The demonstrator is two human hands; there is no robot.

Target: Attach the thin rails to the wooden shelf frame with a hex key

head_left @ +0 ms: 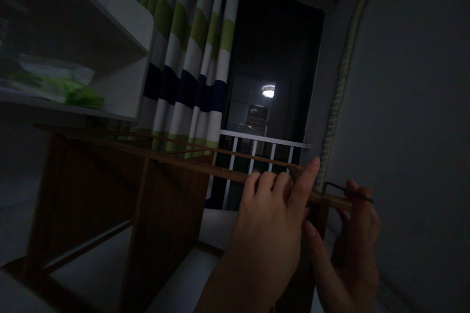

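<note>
A brown wooden furniture frame (183, 160) with upright panels stretches across the lower view. My left hand (270, 220) lies over its top rail, three fingers curled across the edge and the index finger stretched forward. At the rail's right end, my right hand (358, 244) pinches a dark L-shaped hex key (341, 188) between thumb and finger. The key's short bent end points down at the wood near the corner. Whether its tip sits in a screw is too dark to make out.
A white shelf (128, 83) with a green and white plastic packet (62, 85) juts out at upper left. Behind the frame hang striped curtains (191, 54), beside a dark window with a white railing (264, 141). A wrapped pipe (340, 78) runs down the right wall.
</note>
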